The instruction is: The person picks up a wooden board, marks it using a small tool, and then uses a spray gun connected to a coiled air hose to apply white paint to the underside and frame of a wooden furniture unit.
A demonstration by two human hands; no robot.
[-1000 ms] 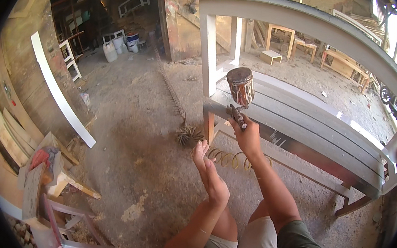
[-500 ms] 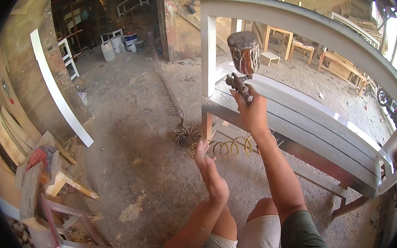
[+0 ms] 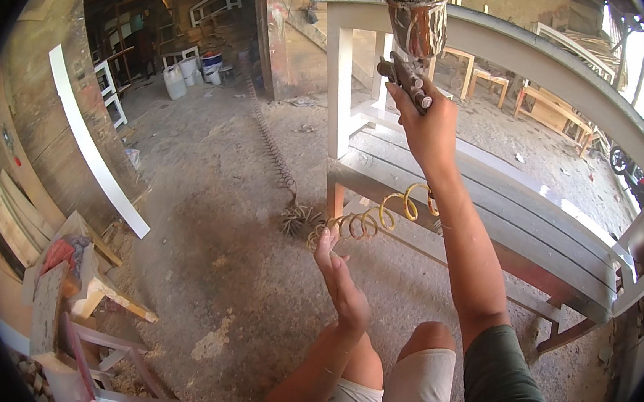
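My right hand (image 3: 429, 126) is closed around the handle of a spray gun (image 3: 408, 78), whose paint-streaked cup (image 3: 416, 22) sits on top. The gun is raised in front of the top rail of a slatted wooden bench (image 3: 447, 170), coated grey-white with bare reddish wood low down. A yellowish coiled air hose (image 3: 382, 215) runs from below my right wrist down to the floor. Lower and to the left, my left hand (image 3: 345, 287) has its fingers stretched upward, fingertips beside the hose coils; whether they touch it I cannot tell.
A tangle of hose (image 3: 301, 221) lies on the dusty floor. On the left are a leaning white board (image 3: 97, 139), wood planks and a small reddish-white frame (image 3: 120, 367). White containers (image 3: 184, 74) stand at the back; unpainted furniture (image 3: 555, 114) stands beyond the bench.
My right hand has lifted the spray gun up and slightly right, toward the bench's top rail. The hose is pulled higher behind it. My left hand has barely moved.
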